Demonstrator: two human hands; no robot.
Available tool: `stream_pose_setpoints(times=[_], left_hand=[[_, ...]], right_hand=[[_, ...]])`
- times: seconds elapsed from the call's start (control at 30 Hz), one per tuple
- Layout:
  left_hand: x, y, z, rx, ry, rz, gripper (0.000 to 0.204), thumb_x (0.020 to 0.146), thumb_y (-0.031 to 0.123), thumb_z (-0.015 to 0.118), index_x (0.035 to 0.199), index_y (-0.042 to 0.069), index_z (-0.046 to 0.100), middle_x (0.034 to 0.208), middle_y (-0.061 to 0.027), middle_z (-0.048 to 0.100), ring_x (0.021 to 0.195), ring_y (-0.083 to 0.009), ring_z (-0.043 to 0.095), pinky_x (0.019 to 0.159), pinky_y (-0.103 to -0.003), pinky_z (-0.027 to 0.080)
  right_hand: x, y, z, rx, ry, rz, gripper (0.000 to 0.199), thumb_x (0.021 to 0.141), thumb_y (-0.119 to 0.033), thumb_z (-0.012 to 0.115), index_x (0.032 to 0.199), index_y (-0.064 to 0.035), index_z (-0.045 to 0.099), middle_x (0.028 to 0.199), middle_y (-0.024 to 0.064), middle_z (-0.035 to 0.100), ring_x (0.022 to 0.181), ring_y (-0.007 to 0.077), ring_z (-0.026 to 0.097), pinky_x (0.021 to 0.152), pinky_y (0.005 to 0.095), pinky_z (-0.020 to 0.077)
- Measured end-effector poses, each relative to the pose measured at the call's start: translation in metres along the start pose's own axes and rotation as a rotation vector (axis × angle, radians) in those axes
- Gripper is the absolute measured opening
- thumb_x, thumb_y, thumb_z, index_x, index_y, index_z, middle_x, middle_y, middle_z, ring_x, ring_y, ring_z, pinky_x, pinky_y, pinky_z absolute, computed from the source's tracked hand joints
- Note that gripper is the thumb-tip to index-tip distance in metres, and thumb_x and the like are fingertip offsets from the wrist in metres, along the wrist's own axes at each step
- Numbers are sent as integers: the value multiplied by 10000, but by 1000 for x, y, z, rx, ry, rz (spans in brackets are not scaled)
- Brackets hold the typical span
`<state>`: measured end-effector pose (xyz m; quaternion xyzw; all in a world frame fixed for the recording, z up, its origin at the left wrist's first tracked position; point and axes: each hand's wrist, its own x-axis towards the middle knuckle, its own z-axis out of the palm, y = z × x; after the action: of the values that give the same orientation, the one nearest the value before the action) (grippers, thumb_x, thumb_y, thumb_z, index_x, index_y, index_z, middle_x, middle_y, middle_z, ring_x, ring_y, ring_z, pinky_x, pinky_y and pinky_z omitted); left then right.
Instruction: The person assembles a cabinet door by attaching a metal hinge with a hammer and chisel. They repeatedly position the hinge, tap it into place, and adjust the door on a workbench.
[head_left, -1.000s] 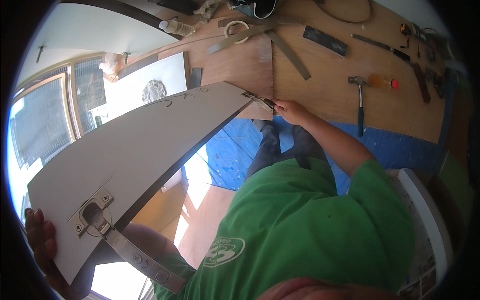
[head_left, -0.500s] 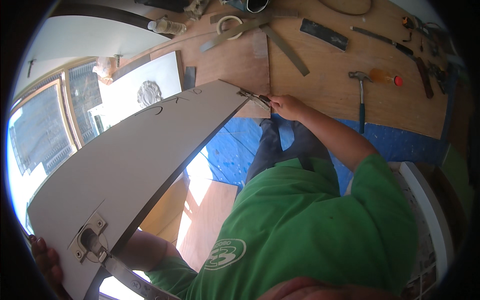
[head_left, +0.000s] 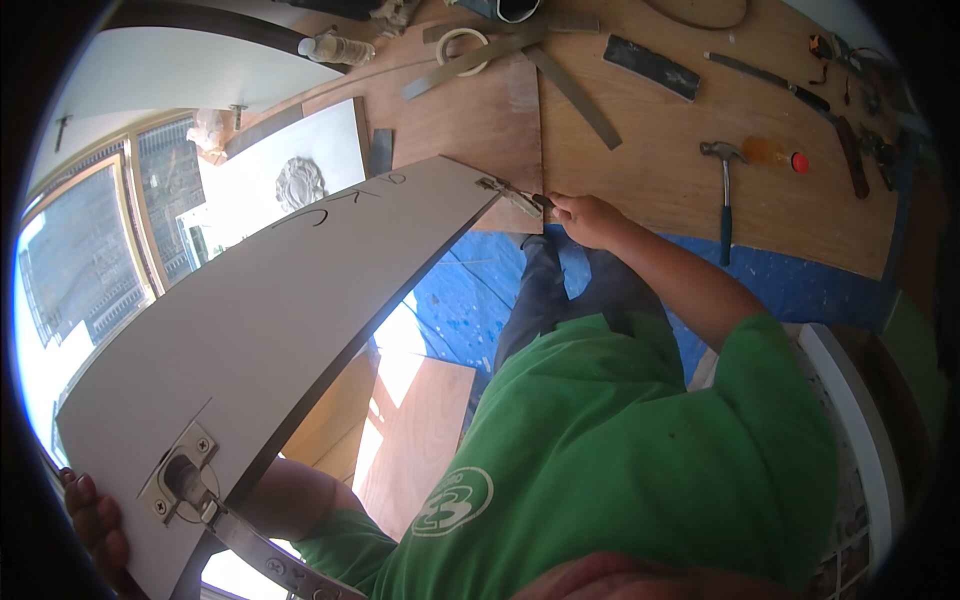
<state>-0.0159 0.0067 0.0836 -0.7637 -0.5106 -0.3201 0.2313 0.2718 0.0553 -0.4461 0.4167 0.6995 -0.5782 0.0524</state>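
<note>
A long white cabinet door (head_left: pixel 300 290) slants across the left side, with dark pencil-like marks on its face. Its near end carries a metal cup hinge (head_left: pixel 182 478), fixed by two screws, with its arm swung out. Another metal hinge (head_left: pixel 510 193) sits at the far end. My left hand (head_left: pixel 97 520) wraps round the door's near outer edge; the door covers part of it. At the far hinge, my right hand (head_left: pixel 590 218) pinches a thin screwdriver (head_left: pixel 542 201) with a dark handle. Its tip points at the hinge; whether it touches a screw is too small to tell.
On the wooden board (head_left: pixel 630 150) lie a hammer (head_left: pixel 724 195), an orange bottle (head_left: pixel 765 153), a tape roll (head_left: pixel 463 52), a dark block (head_left: pixel 651 68) and grey strips (head_left: pixel 575 97). Blue sheeting (head_left: pixel 440 285) covers the floor. A white panel (head_left: pixel 330 145) with an ornament stands beyond the door.
My right hand and the screwdriver have drawn back slightly to the right from the far hinge. My left hand keeps its hold, and the door has barely shifted.
</note>
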Motion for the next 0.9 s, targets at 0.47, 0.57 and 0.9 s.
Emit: stream_pose_setpoints(times=[0.47, 0.57, 0.9], left_hand=[[-8, -8, -5, -33, -13, 166, 430, 1009, 305, 291, 811, 93, 609, 703, -88, 603, 704, -243, 620, 814, -429, 483], [-13, -15, -12, -46, -70, 192, 417, 1003, 302, 307, 842, 68, 612, 746, -116, 619, 745, -271, 636, 845, -458, 487], [-21, -32, -65, -70, -245, 231, 409, 982, 292, 360, 945, -18, 625, 890, -213, 674, 880, -364, 689, 950, -555, 501]], right_hand=[[-26, 6, -13, -130, 19, 16, 401, 1020, -262, 497, 1384, -107, 558, 974, 196, 703, 893, 363, 674, 813, 416, 520], [-31, 1, -23, 95, 22, 47, 385, 997, -273, 510, 1335, -110, 598, 1035, 219, 697, 967, 400, 667, 836, 468, 521], [62, -19, 8, 194, 28, -33, 365, 1005, -299, 516, 1306, -128, 633, 1020, 201, 704, 942, 359, 679, 822, 432, 524]])
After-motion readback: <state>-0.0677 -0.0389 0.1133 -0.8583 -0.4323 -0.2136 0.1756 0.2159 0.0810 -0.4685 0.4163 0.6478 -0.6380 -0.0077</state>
